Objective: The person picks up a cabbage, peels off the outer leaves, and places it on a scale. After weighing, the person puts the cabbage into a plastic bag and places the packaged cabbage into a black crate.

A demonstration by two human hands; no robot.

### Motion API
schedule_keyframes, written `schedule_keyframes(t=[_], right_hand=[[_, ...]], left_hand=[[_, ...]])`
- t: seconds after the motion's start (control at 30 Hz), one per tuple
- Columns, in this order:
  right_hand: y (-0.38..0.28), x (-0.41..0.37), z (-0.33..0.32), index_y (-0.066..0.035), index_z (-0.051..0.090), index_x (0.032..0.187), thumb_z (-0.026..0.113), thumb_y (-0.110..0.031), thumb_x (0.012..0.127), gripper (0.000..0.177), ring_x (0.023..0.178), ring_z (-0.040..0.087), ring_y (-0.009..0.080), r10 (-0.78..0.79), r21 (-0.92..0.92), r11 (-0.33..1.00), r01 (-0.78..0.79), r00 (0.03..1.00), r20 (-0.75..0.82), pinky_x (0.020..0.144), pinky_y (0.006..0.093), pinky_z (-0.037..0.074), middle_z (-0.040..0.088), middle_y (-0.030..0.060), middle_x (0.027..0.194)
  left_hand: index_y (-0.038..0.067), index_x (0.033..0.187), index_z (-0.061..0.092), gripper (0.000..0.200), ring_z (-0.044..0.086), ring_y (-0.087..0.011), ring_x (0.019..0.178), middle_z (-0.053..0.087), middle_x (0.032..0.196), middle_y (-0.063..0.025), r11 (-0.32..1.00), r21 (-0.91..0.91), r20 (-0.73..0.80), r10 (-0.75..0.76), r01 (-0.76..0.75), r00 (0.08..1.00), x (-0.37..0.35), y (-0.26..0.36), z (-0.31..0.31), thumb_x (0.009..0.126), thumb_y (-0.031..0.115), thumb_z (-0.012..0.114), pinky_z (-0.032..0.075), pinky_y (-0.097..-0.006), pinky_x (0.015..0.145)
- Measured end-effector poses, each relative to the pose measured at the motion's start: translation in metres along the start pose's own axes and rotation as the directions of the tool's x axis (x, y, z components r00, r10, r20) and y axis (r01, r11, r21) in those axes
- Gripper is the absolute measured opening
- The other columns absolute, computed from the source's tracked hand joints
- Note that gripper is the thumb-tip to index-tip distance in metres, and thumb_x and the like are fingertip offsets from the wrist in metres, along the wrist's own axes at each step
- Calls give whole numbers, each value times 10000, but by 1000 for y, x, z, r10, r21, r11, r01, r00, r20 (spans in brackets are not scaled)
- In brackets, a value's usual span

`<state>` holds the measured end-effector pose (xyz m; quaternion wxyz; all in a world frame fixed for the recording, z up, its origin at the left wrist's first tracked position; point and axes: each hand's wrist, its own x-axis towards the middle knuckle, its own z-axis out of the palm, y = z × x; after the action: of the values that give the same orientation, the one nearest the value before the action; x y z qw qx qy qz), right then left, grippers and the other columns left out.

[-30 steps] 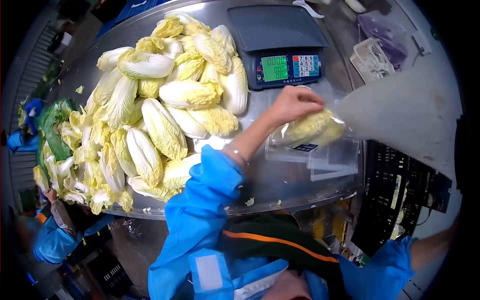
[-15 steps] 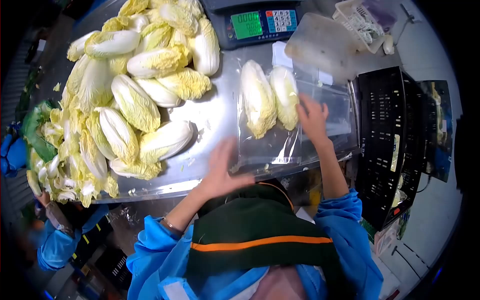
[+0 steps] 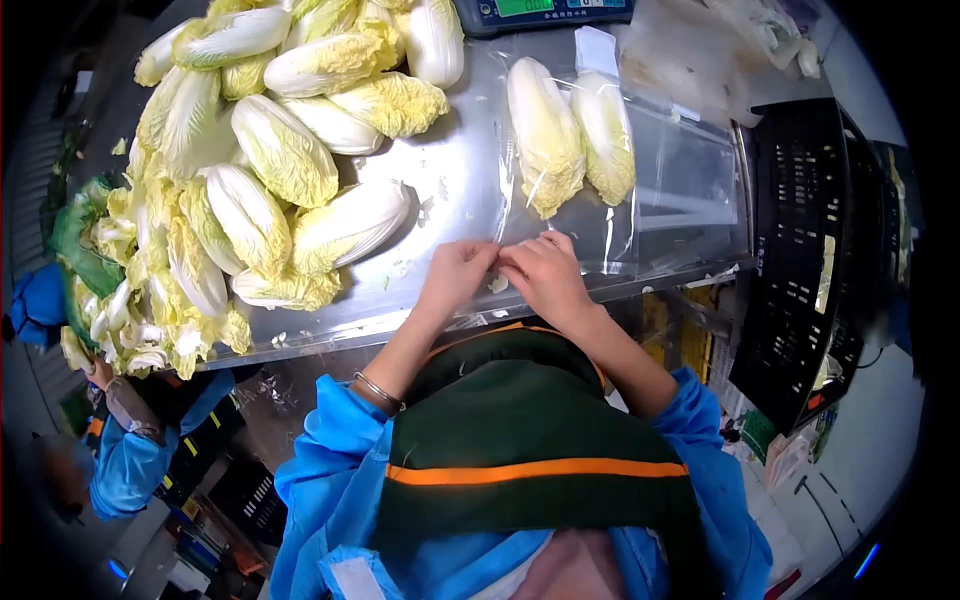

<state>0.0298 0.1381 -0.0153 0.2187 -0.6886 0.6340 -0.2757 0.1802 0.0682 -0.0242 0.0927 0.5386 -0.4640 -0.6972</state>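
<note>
Two napa cabbages [image 3: 545,135] lie side by side in a clear plastic bag [image 3: 607,240] on the metal table [image 3: 420,230]. Both hands meet at the bag's near left corner, below the cabbages. My left hand [image 3: 458,272] is closed, thumb and fingers pinched on the bag's edge. Touching it, my right hand [image 3: 545,275] has its fingers pinched together on the same edge. A large heap of cabbages [image 3: 285,150] covers the table's left side, one of them [image 3: 350,225] lying nearest my hands.
A scale [image 3: 545,12] with a lit display stands at the back. Black crates [image 3: 800,250] are stacked on the right. Loose leaves and a green net bag [image 3: 85,240] lie at far left, where a co-worker's blue sleeve [image 3: 130,475] shows. More plastic film [image 3: 690,190] lies right of the bag.
My right hand has left the right cabbage and moved down and left to the bag's edge. My left hand, spread before, has closed beside it. The view has shifted, moving the table contents upward.
</note>
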Motion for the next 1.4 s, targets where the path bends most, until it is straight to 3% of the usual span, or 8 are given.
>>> schedule_keyframes(t=[0.27,0.33,0.6,0.93,1.07,1.13,1.27,1.4], right_hand=[[38,-92,-28,-92,584,813,572,-88,758,56,833,544,250,-27,-190,979,81,962,270,746,368,372,563,77,841],[49,-146,-52,-88,587,807,596,-93,763,45,788,550,260,456,-191,890,-415,783,423,733,350,382,555,67,764],[-11,1,10,-72,586,847,614,-72,761,91,765,538,256,-25,-20,1000,22,994,-110,761,342,389,560,59,779],[13,-78,-56,-65,548,882,549,-90,767,118,787,518,292,54,-215,976,42,905,423,726,380,399,515,115,832],[80,-371,-155,-57,542,1060,554,-72,776,285,819,559,324,752,-777,617,-125,-198,628,768,427,438,568,149,916],[99,-432,-203,-42,549,1004,559,-79,783,224,809,562,333,734,-834,526,-168,-405,544,752,419,444,567,155,872],[128,-251,-178,-11,537,1021,522,27,767,257,885,533,389,537,-434,779,-453,839,88,792,407,439,538,216,978],[131,-72,-109,-88,597,1058,588,27,724,353,1003,530,305,-59,-409,912,13,993,-100,868,374,421,529,138,1140]], left_hand=[[-32,901,661,257,578,-107,671,662,748,-77,998,1,-83,58,-58,995,1,3,-5,840,207,591,459,-238,640],[-34,899,659,253,570,-97,666,659,742,-71,997,-14,-21,82,-82,996,9,-13,-9,841,204,594,454,-241,620],[-36,893,643,225,552,-72,649,638,732,-45,988,-154,-52,18,-26,998,-1,-9,3,842,179,596,445,-227,585],[-23,910,634,247,578,-95,675,656,756,-49,976,-218,-36,-34,26,999,4,-23,15,869,208,555,459,-258,613],[-6,1001,599,253,580,-156,612,648,731,-66,989,-71,7,132,-131,991,5,-34,-11,858,202,586,453,-307,570],[21,1037,580,253,578,-198,642,632,741,-73,735,539,-52,517,-412,854,4,-37,-35,836,172,601,456,-321,623],[109,1082,571,378,491,-260,987,526,1075,-74,75,775,286,844,-628,454,17,-18,-37,708,70,608,371,-384,897],[133,1080,575,444,474,-257,1018,511,1101,-61,-59,658,429,848,-750,310,42,-20,-7,642,74,618,348,-401,909]])
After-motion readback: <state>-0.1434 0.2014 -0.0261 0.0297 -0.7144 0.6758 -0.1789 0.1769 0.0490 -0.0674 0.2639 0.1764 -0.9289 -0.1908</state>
